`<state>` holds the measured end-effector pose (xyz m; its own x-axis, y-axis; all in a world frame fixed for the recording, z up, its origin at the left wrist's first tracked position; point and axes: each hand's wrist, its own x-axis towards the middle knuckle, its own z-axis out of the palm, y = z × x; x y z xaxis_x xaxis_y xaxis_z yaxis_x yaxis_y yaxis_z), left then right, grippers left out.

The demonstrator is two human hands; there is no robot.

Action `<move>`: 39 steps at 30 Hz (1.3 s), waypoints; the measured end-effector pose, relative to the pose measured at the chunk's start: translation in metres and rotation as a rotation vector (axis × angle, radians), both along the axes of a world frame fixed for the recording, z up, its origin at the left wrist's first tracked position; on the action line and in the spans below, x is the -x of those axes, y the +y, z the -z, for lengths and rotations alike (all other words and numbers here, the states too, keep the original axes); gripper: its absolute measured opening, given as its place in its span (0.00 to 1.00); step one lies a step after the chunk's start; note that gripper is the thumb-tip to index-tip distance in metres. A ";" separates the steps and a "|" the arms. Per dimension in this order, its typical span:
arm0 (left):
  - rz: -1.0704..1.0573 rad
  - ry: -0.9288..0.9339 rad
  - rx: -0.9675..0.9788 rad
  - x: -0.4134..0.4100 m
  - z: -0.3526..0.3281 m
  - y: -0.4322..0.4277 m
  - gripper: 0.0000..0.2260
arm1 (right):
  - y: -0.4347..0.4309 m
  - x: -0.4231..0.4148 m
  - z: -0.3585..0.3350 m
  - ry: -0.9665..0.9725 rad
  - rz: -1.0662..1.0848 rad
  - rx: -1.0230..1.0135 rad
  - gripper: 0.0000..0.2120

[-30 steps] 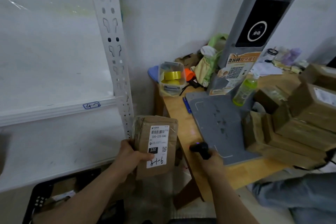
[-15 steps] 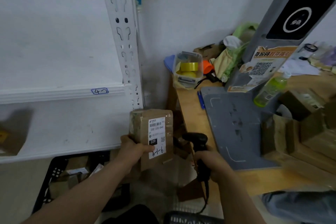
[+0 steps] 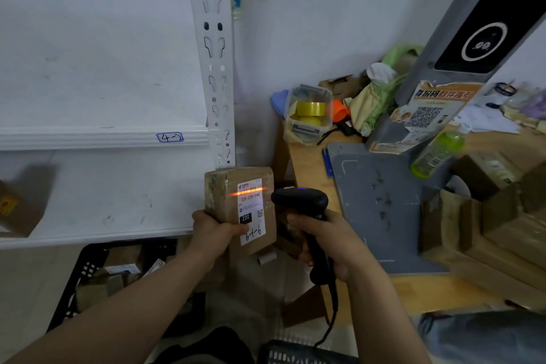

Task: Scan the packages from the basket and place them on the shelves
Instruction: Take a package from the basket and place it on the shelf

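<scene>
Scanning stage, seen from beside the person. The left hand [image 3: 213, 229] grips a brown cardboard package [image 3: 226, 201] by its lower left edge, with the thumb laid across the front near the foot of the white label [image 3: 251, 210]. The package is held upright in the air in front of the white shelf [image 3: 88, 139]. Its long axis is near vertical, the top leaning slightly left, and the labelled face is turned toward the person. The right hand [image 3: 331, 245] is wrapped round the handle of a black scanner [image 3: 301, 201]. The scanner's head sits just beside the package's right edge, nose aimed left at the label. A red scan line [image 3: 248, 190] lies across the upper label, at right angles to the long axis, so the read appears to be in progress. The coming move, by judgement, is the placing. The shelf board carrying the tag 4-2 [image 3: 170, 137] lies up and to the left of the package, on the side of the left hand, which is both the holding hand and the nearer one. The black basket [image 3: 85, 272] sits below on the floor with more packages inside
</scene>
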<state>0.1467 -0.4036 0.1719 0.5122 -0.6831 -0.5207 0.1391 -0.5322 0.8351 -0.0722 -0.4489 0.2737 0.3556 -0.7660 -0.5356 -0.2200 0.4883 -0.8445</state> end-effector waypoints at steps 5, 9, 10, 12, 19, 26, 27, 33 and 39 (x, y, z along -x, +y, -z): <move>0.036 0.003 0.009 0.006 -0.003 0.001 0.35 | 0.004 0.005 -0.004 0.004 -0.006 0.007 0.12; 0.061 0.005 0.018 0.010 -0.005 0.002 0.35 | 0.006 0.010 -0.006 -0.006 -0.001 -0.003 0.12; 0.065 0.000 0.022 0.012 -0.006 0.003 0.35 | 0.006 0.011 -0.006 -0.004 -0.001 -0.001 0.11; 0.069 -0.003 0.032 0.015 -0.008 0.003 0.33 | 0.007 0.012 -0.006 0.007 0.003 0.004 0.11; 0.074 0.009 0.023 0.023 -0.011 0.004 0.34 | 0.002 0.027 0.001 0.011 0.038 0.021 0.12; 0.066 -0.011 0.025 0.030 -0.017 0.004 0.35 | -0.040 0.053 0.052 0.297 0.170 0.048 0.17; 0.068 -0.012 0.021 0.033 -0.018 0.004 0.35 | -0.046 0.056 0.061 0.362 0.165 0.052 0.18; 0.105 -0.023 0.012 0.048 -0.021 -0.002 0.33 | -0.064 0.079 0.117 0.684 0.048 0.106 0.09; 0.138 -0.016 -0.007 0.055 -0.022 -0.005 0.36 | -0.067 0.101 0.153 0.811 0.003 0.151 0.11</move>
<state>0.0913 -0.4090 0.1940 0.4222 -0.7438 -0.5183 0.0512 -0.5512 0.8328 -0.1728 -0.5164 0.1204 -0.0990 -0.8508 -0.5161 -0.7889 0.3833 -0.4804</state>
